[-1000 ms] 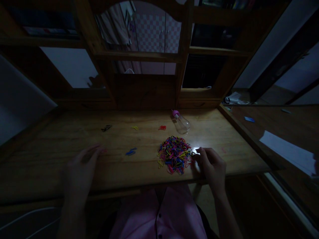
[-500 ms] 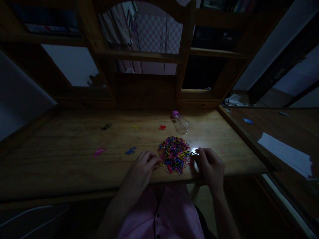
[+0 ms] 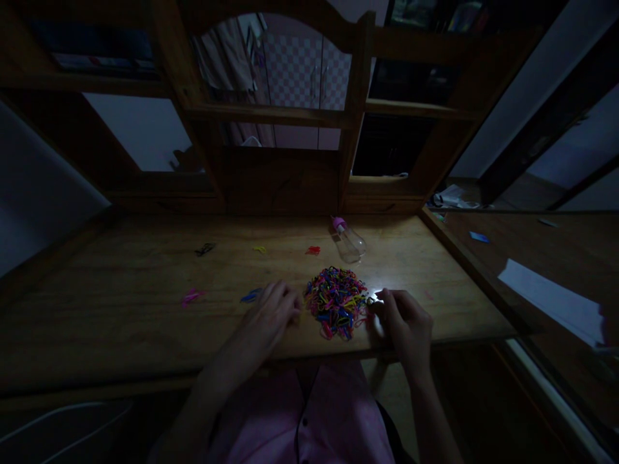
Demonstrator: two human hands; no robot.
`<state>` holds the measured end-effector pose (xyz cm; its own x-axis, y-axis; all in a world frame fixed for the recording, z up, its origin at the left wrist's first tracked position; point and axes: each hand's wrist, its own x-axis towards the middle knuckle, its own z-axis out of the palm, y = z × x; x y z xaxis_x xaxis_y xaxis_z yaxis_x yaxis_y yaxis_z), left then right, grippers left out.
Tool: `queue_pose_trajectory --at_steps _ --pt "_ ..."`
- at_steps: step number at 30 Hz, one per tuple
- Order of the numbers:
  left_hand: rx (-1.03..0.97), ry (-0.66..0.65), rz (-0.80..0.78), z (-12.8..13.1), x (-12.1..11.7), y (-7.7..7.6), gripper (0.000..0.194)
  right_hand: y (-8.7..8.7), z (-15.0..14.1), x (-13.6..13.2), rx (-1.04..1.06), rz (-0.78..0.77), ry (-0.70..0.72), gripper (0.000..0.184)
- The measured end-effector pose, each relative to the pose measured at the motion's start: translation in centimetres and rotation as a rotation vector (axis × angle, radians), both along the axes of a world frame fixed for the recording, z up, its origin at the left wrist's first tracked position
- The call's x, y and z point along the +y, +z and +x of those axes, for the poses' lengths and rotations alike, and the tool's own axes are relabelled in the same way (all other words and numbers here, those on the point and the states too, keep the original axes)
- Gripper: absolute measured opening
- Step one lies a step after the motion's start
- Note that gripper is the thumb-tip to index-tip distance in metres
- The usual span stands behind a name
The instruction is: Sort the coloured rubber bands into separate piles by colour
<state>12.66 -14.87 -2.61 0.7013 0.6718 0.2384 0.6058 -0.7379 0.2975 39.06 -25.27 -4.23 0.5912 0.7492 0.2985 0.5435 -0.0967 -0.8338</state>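
Note:
A heap of small coloured loops [image 3: 336,299], like paper clips or rubber bands, lies near the desk's front edge. Just left of it is my left hand [image 3: 273,312], slightly blurred, its fingers curled together. A faint yellow loop [image 3: 302,314] shows at its fingertips. At the heap's right edge my right hand [image 3: 406,316] has thumb and finger pinched beside a dark loop [image 3: 370,300]; what they hold is hidden. Partly behind my left hand lies a small blue group [image 3: 250,295]. Other groups are pink [image 3: 192,296], black [image 3: 205,249], yellow [image 3: 260,249] and red [image 3: 313,250].
Behind the heap a clear bottle with a pink cap [image 3: 351,241] lies on its side on the wooden desk [image 3: 145,270]. A wooden shelf unit [image 3: 280,180] rises at the back. White paper [image 3: 551,299] and a blue card [image 3: 478,237] lie on the surface at right.
My left hand has moved left, away from the heap and toward the blue group, which it now partly covers. My right hand stays almost in place at the heap's right edge.

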Motion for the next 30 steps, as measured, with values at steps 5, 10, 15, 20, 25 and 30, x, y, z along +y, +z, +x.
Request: queue_pose_trajectory --at_steps 5,10,15,20,25,30 --pt "0.067 0.102 0.150 -3.4 6.6 4.1 0.013 -0.2 0.0 0.0 0.028 0.002 0.008 0.027" --pt "0.205 0.115 0.160 -4.5 13.9 3.4 0.013 -0.4 0.0 0.0 0.042 0.000 0.006 0.029" --pt "0.127 0.176 0.181 -4.4 14.8 2.5 0.021 -0.4 0.0 0.0 0.039 0.023 0.015 0.030" --pt "-0.093 0.143 0.057 -3.0 9.9 4.6 0.024 -0.1 -0.1 0.0 0.032 0.032 0.024 0.031" --pt "-0.082 -0.074 -0.297 -0.7 3.3 6.0 0.023 0.0 -0.1 0.0 0.023 0.022 0.021 0.030" --pt "-0.103 -0.123 -0.363 1.6 0.3 4.2 0.014 -0.1 -0.1 -0.1 0.039 0.017 0.024 0.030"
